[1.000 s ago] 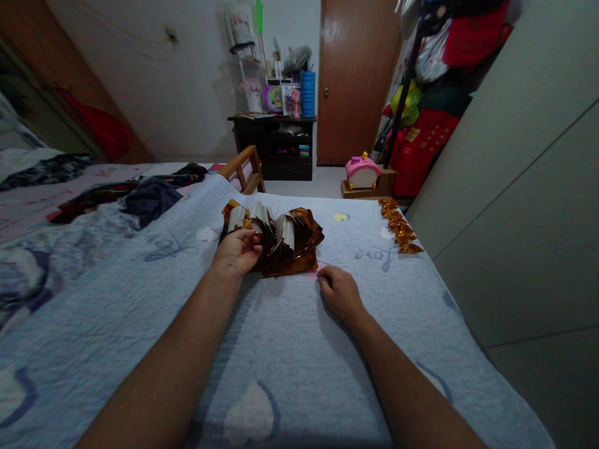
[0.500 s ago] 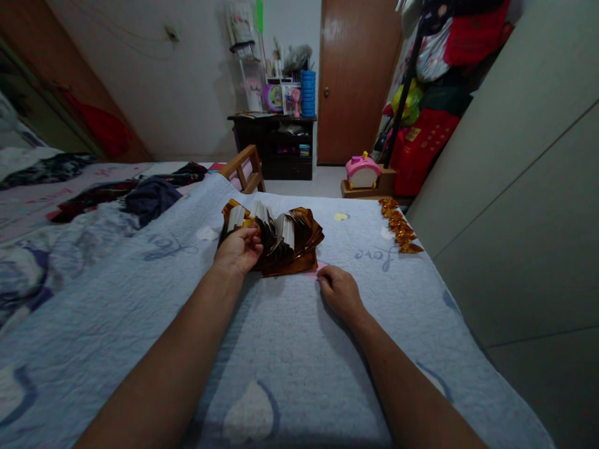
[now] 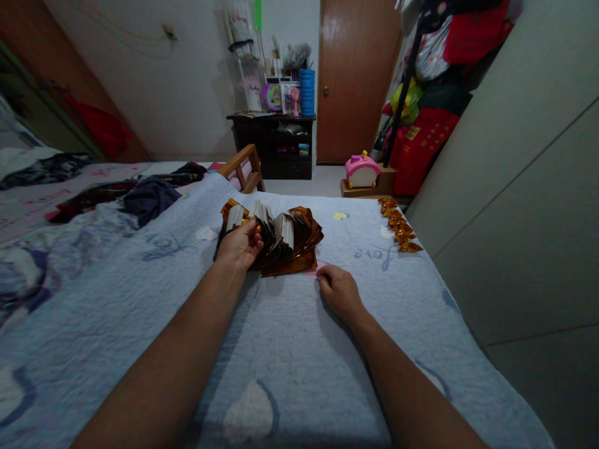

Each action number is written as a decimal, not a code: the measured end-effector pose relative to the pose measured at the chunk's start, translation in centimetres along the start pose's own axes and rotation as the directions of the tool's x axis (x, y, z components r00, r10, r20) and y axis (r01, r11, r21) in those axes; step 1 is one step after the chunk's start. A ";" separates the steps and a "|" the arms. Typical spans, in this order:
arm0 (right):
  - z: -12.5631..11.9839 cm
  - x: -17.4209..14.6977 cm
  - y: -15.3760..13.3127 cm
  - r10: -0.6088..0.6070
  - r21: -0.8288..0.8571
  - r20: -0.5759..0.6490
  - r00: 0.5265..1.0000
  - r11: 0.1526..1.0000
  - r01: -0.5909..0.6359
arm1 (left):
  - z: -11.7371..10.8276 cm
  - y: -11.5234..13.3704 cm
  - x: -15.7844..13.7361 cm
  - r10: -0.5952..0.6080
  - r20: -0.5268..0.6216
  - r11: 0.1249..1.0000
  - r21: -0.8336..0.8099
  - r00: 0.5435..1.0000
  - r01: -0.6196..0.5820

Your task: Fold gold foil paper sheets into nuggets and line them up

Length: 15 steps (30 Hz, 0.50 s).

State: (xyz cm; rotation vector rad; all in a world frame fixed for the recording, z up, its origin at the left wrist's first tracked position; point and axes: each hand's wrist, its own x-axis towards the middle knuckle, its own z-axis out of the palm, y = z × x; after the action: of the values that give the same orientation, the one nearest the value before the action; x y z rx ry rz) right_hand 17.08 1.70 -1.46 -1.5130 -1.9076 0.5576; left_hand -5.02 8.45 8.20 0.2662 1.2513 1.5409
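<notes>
A loose pile of gold foil paper sheets (image 3: 304,234), with pale undersides showing in bundles, lies fanned out on the blue quilt (image 3: 290,337). My left hand (image 3: 239,246) is over the left part of the pile, its thumb and fingers pinched on the edge of a gold foil sheet (image 3: 259,228). Its fingers cover most of that sheet. Just right of the pile, my right hand (image 3: 340,290) rests on the quilt with its fingers curled together; whatever they hold, if anything, is hidden. A row of folded gold foil pieces (image 3: 400,227) lies along the quilt's right edge.
Rumpled clothes (image 3: 152,201) lie to the left. Beyond the far edge stand a wooden chair (image 3: 246,168), a dark cabinet (image 3: 276,149) and a pink toy (image 3: 362,169). A pale wardrobe (image 3: 524,206) borders the right side.
My left thumb and fingers have shifted slightly at the gold foil pile, with a small glint of foil now showing at the fingertips. My right hand stays in place.
</notes>
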 end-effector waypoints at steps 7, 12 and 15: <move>0.0 0.0 -0.1 -0.009 0.005 0.001 1.000 1.000 0.009 | -0.2 0.3 0.6 -0.083 0.042 0.997 -0.003 0.996 0.083; -0.1 -0.1 -0.1 -0.001 -0.002 -0.001 1.000 1.000 0.001 | -0.3 0.5 0.6 -0.113 0.069 0.994 -0.009 0.991 0.113; -0.1 -0.1 -0.1 0.001 -0.001 0.002 1.000 1.000 -0.001 | -0.3 0.5 0.7 -0.114 0.074 0.993 -0.015 0.991 0.115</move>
State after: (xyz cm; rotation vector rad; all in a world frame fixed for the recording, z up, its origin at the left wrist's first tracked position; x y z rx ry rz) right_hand 17.10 1.63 -1.37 -1.5152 -1.9089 0.5590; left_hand -5.83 8.90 8.18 0.2325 1.1740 1.4314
